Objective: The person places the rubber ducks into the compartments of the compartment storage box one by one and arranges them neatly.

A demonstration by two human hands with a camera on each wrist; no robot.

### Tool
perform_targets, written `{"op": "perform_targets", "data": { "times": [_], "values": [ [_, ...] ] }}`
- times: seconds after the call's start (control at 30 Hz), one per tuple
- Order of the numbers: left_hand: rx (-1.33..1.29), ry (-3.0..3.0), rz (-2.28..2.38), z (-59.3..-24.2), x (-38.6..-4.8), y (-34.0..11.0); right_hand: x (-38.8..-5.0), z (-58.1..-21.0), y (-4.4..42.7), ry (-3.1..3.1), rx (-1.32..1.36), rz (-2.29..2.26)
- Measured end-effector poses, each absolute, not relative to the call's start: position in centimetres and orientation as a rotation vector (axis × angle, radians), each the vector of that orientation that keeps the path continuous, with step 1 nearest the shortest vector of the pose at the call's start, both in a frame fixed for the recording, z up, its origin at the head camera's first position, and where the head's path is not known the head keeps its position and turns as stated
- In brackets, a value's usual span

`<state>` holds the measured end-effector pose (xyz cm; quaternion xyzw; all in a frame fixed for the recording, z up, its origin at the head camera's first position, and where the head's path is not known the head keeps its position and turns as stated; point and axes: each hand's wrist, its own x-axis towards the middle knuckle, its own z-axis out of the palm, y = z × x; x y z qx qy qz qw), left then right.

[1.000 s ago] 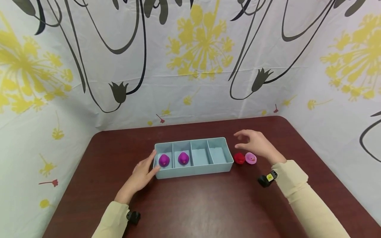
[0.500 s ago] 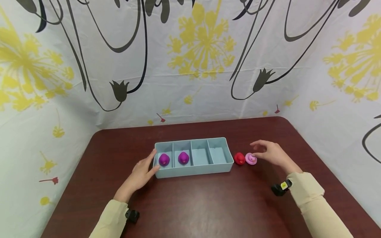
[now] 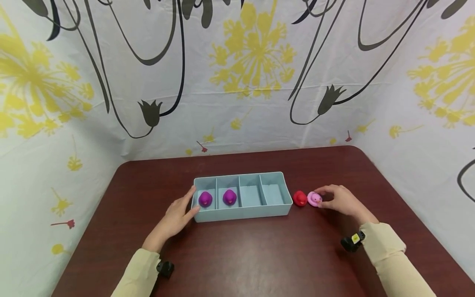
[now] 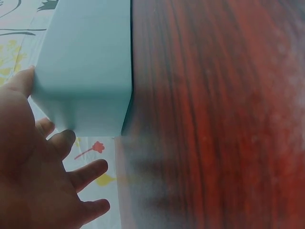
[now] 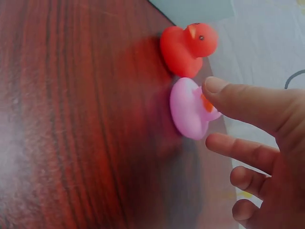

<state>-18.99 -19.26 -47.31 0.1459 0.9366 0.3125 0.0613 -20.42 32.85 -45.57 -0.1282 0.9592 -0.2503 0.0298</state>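
Note:
A pale blue tray [image 3: 241, 213] with a row of compartments stands on the table. Two purple rubber ducks, one at far left [image 3: 205, 199] and one beside it [image 3: 229, 197], sit in separate compartments. My left hand [image 3: 177, 215] rests against the tray's left end, fingers spread and thumb at the near corner. Right of the tray, a pink rubber duck [image 5: 186, 109] stands on the table between the thumb and index finger of my right hand [image 3: 341, 201], which pinch it. The other right fingers hang off it. A red rubber duck [image 5: 183, 50] stands between the tray and the pink duck.
The dark red-brown wooden table [image 3: 245, 255] ends at a white cloth backdrop [image 3: 208, 95] printed with yellow and grey flowers. Small black cameras are strapped to the left wrist [image 3: 165, 269] and the right wrist [image 3: 350, 242].
My right hand has moved right and toward me, from above the red duck down to the pink duck. My left hand and the tray have stayed in place.

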Motion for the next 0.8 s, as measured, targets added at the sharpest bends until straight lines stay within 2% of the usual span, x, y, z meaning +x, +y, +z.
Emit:
{"op": "perform_targets", "data": {
  "times": [0.53,0.8],
  "values": [
    [0.441,2.85,0.94,-47.4,-18.9,-19.3,-20.4,-47.7,32.5,3.034,-0.342,-0.755],
    [0.463,2.869,0.971,-47.6,-18.9,-19.2,-20.6,-47.0,32.5,3.04,-0.273,-0.72]
  ]
}}
